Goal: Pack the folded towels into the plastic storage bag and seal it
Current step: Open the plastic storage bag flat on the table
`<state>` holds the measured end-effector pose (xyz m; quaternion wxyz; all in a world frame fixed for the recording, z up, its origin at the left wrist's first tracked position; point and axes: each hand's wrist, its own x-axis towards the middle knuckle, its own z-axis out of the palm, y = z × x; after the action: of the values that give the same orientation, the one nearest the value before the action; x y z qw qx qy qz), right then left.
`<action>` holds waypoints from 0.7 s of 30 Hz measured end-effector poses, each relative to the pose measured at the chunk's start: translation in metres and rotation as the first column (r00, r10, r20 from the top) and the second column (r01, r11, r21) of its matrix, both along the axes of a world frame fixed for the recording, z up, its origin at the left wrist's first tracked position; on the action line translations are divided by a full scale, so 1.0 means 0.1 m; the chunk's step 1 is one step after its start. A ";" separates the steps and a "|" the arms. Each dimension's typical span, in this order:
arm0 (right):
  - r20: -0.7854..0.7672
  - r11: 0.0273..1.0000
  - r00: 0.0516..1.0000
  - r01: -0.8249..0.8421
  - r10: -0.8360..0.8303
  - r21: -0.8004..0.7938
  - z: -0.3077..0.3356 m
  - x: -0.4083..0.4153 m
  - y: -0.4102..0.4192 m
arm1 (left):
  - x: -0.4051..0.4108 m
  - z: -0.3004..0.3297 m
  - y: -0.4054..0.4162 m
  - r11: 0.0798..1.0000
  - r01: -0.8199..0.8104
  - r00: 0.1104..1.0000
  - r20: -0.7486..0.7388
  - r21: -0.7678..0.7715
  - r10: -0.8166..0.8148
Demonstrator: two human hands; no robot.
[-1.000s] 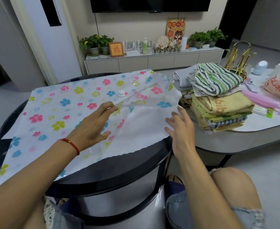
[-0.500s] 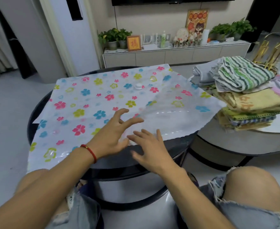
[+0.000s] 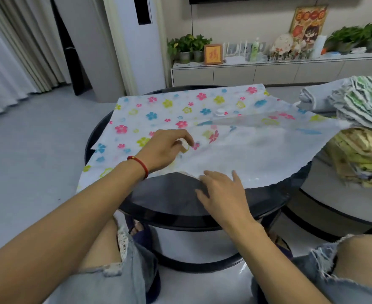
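The flower-printed plastic storage bag (image 3: 158,110) lies spread over the round black table (image 3: 169,200), with a white valve (image 3: 220,112) on its top. My left hand (image 3: 165,148), with a red cord at the wrist, pinches the bag's top layer near its front edge and lifts it. My right hand (image 3: 222,189) rests flat, fingers apart, on the bag's lower edge and the tabletop. The stack of folded towels (image 3: 360,137) stands at the right on a second table, a green-striped one on top.
A low white table (image 3: 334,207) at the right carries the towels. Behind are a white TV cabinet (image 3: 268,71) with potted plants and a frame, a tall white air conditioner (image 3: 136,40) and curtains at the left. My knees in torn jeans are below the table.
My left hand went from flat on the bag to pinching its top layer. My right hand slid toward the bag's near edge. The view swung left, pushing the towels toward the right edge.
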<state>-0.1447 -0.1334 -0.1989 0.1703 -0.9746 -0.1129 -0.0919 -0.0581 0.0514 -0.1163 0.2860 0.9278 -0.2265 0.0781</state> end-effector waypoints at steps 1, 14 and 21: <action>-0.001 0.998 0.999 -0.052 0.052 0.020 0.03 0.05 0.09 | -0.02 0.01 0.01 0.999 0.044 0.997 -0.063 0.001 -0.044; 0.034 0.994 0.998 -0.061 0.058 0.093 -0.07 -0.06 0.22 | 0.01 -0.01 0.38 0.967 -0.172 0.984 0.068 0.190 0.162; 0.025 0.983 0.997 -0.078 0.075 0.166 0.19 0.01 0.54 | -0.10 -0.01 0.47 0.999 0.039 0.970 -0.238 -0.033 -0.046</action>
<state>-0.1440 -0.0793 -0.1799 0.2535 -0.9510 -0.1435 -0.1034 -0.0679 0.0982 -0.1168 0.3258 0.9212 -0.2093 -0.0369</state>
